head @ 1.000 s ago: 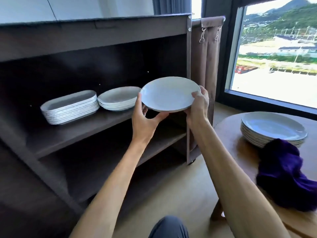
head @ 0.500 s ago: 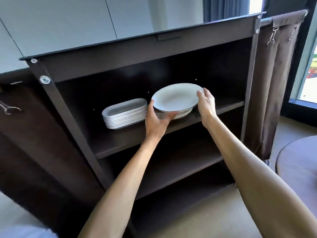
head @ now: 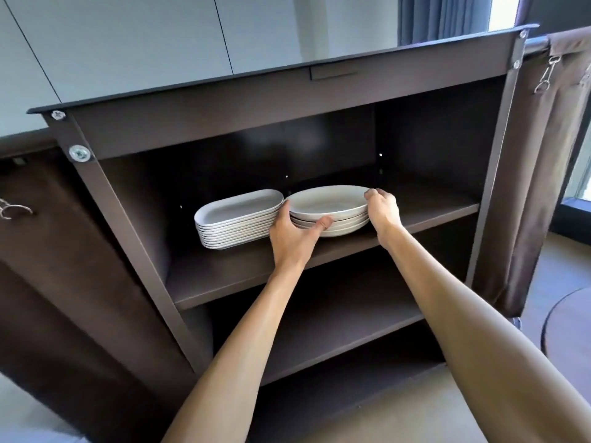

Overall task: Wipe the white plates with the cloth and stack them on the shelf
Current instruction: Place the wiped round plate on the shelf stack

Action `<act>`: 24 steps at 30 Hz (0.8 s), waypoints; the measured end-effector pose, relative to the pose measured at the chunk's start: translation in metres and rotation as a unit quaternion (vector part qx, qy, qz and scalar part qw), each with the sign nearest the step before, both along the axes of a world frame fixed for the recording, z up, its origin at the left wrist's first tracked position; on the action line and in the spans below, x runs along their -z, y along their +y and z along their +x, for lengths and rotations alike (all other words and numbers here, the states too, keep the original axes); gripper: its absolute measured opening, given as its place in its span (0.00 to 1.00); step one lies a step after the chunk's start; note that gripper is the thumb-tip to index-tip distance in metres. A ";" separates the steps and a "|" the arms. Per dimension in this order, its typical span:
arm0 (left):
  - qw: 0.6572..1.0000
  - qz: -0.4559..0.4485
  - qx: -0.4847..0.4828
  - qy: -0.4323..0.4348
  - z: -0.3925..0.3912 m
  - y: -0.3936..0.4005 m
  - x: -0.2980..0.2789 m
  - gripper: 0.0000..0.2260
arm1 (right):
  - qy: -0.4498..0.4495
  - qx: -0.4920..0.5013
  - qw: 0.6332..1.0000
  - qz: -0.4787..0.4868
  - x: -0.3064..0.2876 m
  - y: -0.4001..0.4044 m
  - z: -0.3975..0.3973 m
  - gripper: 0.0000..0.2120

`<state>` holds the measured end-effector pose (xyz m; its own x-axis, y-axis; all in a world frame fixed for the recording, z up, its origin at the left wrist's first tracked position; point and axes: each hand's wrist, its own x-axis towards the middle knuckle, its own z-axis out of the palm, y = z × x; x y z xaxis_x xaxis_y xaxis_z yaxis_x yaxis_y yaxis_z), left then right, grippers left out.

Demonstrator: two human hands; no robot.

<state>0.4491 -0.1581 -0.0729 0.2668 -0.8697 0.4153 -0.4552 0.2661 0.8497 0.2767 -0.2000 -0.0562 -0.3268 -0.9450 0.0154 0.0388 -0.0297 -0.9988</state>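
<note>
A round white plate (head: 329, 199) sits on top of a short stack of round plates (head: 335, 223) on the upper shelf (head: 224, 276) of a dark brown cabinet (head: 287, 123). The stack stands about midway along the shelf, back from its front edge. Whether the top plate has fully settled onto the one beneath cannot be told; the two look touching or very nearly so.

Both hands hold this top plate by its rim. The left hand (head: 292, 235) cups the plate's near-left side, with the thumb (head: 321, 225) lying along the front rim and the fingers curved up against the left edge. The right hand (head: 382, 211) grips the right edge, fingers curled over the rim from above. Both bare forearms reach in from the lower part of the view, crossing in front of the lower shelf (head: 335, 330).

Just left of the round stack, and touching it or nearly so, stands a taller stack of oblong white dishes (head: 236, 220), closer to the shelf's left end. The right end of the upper shelf lies bare beyond the right hand.

A brown fabric panel (head: 550, 174) hangs at the cabinet's right side, held by a metal clip (head: 545, 78). Another brown panel covers the left side, with a metal ring (head: 14, 210) showing there. Pale wall panels (head: 144, 43) rise behind the cabinet, and a blue-grey curtain (head: 441, 17) hangs at the upper right. The curved edge of a round counter (head: 572, 318) shows at the far right, above a beige floor (head: 399, 414).
</note>
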 end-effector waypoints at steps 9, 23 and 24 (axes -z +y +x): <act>0.997 -0.035 -0.047 -0.045 -0.004 0.005 0.002 0.37 | 0.045 0.053 0.997 -0.026 0.005 -0.004 0.000 0.18; 0.986 0.004 -0.093 -0.139 -0.006 0.013 -0.002 0.39 | 0.087 0.193 0.971 -0.110 0.042 0.070 -0.071 0.13; 0.982 -0.001 -0.107 -0.153 -0.001 0.011 -0.003 0.39 | 0.088 0.199 0.970 -0.110 0.047 0.080 -0.078 0.13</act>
